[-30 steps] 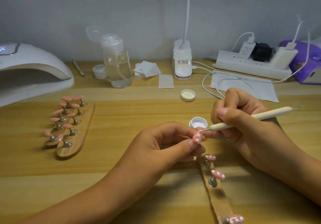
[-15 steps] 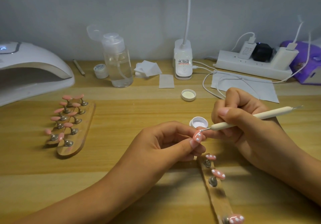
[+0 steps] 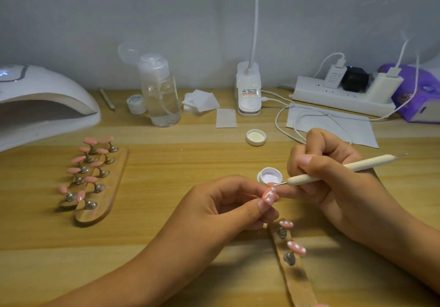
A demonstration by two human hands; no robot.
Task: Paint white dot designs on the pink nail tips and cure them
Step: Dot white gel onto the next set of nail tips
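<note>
I am pinching a pink nail tip (image 3: 269, 196) between the thumb and fingers of my left hand (image 3: 228, 202), just above the near wooden holder strip (image 3: 294, 283), where two dotted tips (image 3: 296, 247) are sitting. My right hand (image 3: 328, 183) is gripping the dotting tool (image 3: 366, 165) like a pen, its metal point touching the tip's far end. The open pot of white paint (image 3: 270, 175) is standing just behind. Plain pink tips (image 3: 91, 179) are sitting on two strips (image 3: 114, 187) near the curing lamp (image 3: 42, 92).

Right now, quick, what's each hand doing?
Left hand: pinching a pink nail tip.
Right hand: gripping the dotting tool.
</note>
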